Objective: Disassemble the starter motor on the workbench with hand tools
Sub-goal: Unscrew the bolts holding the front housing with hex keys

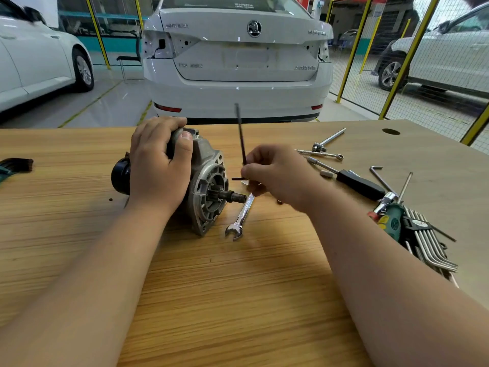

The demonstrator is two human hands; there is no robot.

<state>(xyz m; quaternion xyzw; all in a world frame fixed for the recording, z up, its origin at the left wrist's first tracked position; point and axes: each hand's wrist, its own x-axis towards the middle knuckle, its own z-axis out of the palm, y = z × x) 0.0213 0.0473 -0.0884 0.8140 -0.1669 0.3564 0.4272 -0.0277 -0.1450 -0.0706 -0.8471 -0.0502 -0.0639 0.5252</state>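
The motor [209, 181] is lying on its side near the middle of the wooden counter [238, 287], its round grey face and stubby shaft [232, 196] pointing toward the person's right. The left hand [158, 168] is lying over the top of the housing, fingers curled round the far side and thumb pressing on the near side, gripping it.

Just beside the shaft end, the right hand [277, 176] is pinching a black hex key [241, 136] at its bend. The long arm is sticking up and the short arm is pointing left toward the motor, not touching it.

A wrench [242, 215] is lying on the counter under that hand, its open end toward the person and its other end hidden by the fingers. Farther right a black-handled driver [360, 185], a fanned key set [428, 245] and a few loose steel tools are lying about. A white car [238, 62] is standing behind the counter.
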